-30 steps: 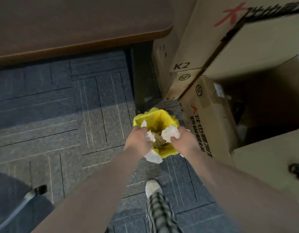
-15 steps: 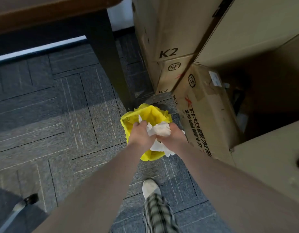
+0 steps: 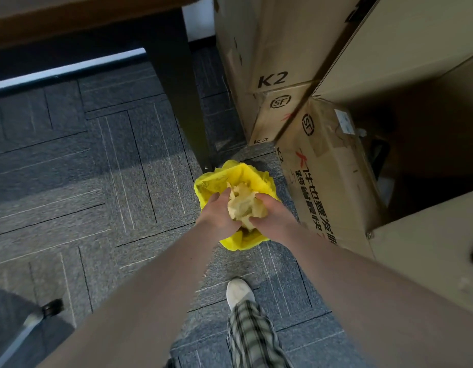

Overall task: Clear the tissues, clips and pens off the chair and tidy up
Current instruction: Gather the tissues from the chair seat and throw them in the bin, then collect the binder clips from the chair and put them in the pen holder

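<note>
A small bin lined with a yellow bag (image 3: 244,172) stands on the carpet beside a desk leg. Both my hands reach down over its mouth. A crumpled wad of tissues (image 3: 244,205) sits between them, tinted yellow by the bag. My left hand (image 3: 219,216) presses the wad from the left. My right hand (image 3: 274,220) presses it from the right. The bin's near rim is hidden behind my hands. No clips or pens are in view.
A dark desk leg (image 3: 181,88) rises just behind the bin. Stacked cardboard boxes (image 3: 278,49) and an open box (image 3: 325,168) crowd the right side. A chair caster (image 3: 50,308) shows at lower left. My white shoe (image 3: 239,292) stands on grey carpet tiles.
My hands have dropped lower into the bin's mouth with the tissues. The loose white pieces are now bunched into one wad. The view has tilted, showing more of the desk leg.
</note>
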A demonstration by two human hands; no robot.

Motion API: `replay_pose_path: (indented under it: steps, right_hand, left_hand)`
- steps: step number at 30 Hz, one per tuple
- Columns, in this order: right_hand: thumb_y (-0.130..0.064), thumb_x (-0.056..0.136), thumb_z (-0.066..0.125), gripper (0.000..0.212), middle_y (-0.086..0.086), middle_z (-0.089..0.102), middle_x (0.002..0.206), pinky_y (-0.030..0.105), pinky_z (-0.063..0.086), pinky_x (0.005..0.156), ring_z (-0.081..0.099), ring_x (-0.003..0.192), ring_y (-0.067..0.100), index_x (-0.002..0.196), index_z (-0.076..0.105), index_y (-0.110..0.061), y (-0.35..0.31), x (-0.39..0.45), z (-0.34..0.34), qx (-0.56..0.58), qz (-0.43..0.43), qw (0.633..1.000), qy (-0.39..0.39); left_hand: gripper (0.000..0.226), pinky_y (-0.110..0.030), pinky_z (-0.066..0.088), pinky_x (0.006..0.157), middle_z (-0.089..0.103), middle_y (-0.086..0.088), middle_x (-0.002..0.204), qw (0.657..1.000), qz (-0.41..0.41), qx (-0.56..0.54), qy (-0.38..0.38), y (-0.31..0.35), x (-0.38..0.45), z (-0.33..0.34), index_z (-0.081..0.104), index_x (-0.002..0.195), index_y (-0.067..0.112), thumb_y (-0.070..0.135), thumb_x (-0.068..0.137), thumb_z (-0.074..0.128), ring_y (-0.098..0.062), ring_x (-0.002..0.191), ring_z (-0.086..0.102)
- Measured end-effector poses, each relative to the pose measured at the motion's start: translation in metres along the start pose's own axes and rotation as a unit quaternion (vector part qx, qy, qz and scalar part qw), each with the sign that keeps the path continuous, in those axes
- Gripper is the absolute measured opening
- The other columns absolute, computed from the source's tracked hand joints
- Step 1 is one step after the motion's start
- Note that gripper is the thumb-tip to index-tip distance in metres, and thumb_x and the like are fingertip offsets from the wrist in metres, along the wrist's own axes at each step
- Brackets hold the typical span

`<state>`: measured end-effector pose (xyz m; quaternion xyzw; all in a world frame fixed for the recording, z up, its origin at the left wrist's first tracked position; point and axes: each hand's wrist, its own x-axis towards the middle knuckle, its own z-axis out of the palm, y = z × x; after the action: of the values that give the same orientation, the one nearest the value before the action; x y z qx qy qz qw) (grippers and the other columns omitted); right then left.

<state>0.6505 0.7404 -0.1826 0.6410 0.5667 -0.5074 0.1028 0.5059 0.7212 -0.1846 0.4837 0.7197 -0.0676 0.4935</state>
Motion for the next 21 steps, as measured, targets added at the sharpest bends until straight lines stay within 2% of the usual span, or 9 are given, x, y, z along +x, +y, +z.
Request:
replay_pose_path:
  steps: [3, 6, 11, 14, 18, 21]
  right_hand:
    - [-0.032, 0.085, 0.056, 0.054, 0.003, 0.052, 0.134, 0.044, 0.048, 0.096, 0.052, 0.12, 0.03, 0.137, 0.04, -0.031, -0.013, -0.011, -0.001, -0.044, -0.021, 0.999, -0.017]
    - [-0.031, 0.085, 0.061, 0.063, 0.006, 0.045, 0.142, 0.044, 0.043, 0.103, 0.047, 0.127, 0.032, 0.142, 0.034, -0.025, -0.033, -0.026, -0.001, -0.089, -0.031, 0.995, -0.028]
    - [-0.038, 0.088, 0.059, 0.071, 0.001, 0.031, 0.154, 0.041, 0.032, 0.114, 0.036, 0.138, 0.026, 0.148, 0.023, -0.026, -0.085, -0.056, 0.007, -0.175, -0.065, 0.981, -0.045]
    - [-0.036, 0.091, 0.056, 0.071, 0.003, 0.023, 0.158, 0.036, 0.025, 0.118, 0.028, 0.143, 0.024, 0.15, 0.02, -0.022, -0.129, -0.076, 0.017, -0.234, -0.101, 0.966, -0.049]
    - [-0.033, 0.089, 0.06, 0.069, 0.003, 0.025, 0.157, 0.031, 0.026, 0.116, 0.028, 0.143, 0.022, 0.148, 0.026, -0.022, -0.195, -0.108, 0.046, -0.27, -0.158, 0.948, -0.054]
    - [-0.037, 0.088, 0.059, 0.072, 0.004, 0.02, 0.159, 0.034, 0.023, 0.119, 0.025, 0.144, 0.023, 0.149, 0.022, -0.025, -0.249, -0.136, 0.087, -0.338, -0.201, 0.916, -0.076]
  left_hand:
    - [0.102, -0.048, 0.034, 0.112, 0.016, -0.005, 0.157, 0.999, 0.008, 0.037, -0.03, -0.014, -0.007, -0.01, 0.011, 0.148, 0.03, 0.047, 0.067, 0.071, -0.034, 0.142, 0.023]
    - [0.102, -0.05, 0.033, 0.111, 0.012, 0.002, 0.158, 0.998, 0.002, 0.049, -0.033, -0.032, -0.023, -0.028, 0.016, 0.146, 0.035, 0.057, 0.061, 0.068, -0.033, 0.142, 0.023]
    - [0.094, -0.048, 0.025, 0.116, 0.004, -0.01, 0.16, 0.999, -0.018, 0.048, 0.012, -0.059, -0.082, -0.075, 0.009, 0.149, 0.027, 0.038, 0.079, 0.069, -0.035, 0.145, 0.013]
    - [0.096, -0.051, 0.025, 0.116, -0.001, -0.008, 0.16, 0.998, -0.033, 0.034, 0.045, -0.087, -0.117, -0.103, 0.007, 0.149, 0.03, 0.042, 0.077, 0.069, -0.035, 0.145, 0.012]
    - [0.095, -0.056, 0.024, 0.115, -0.001, -0.004, 0.16, 0.994, -0.065, 0.035, 0.085, -0.141, -0.174, -0.138, 0.003, 0.149, 0.033, 0.041, 0.079, 0.067, -0.034, 0.146, 0.009]
    - [0.093, -0.057, 0.019, 0.116, -0.003, -0.002, 0.16, 0.988, -0.102, 0.024, 0.11, -0.196, -0.228, -0.163, 0.0, 0.149, 0.034, 0.045, 0.081, 0.063, -0.029, 0.147, 0.002]
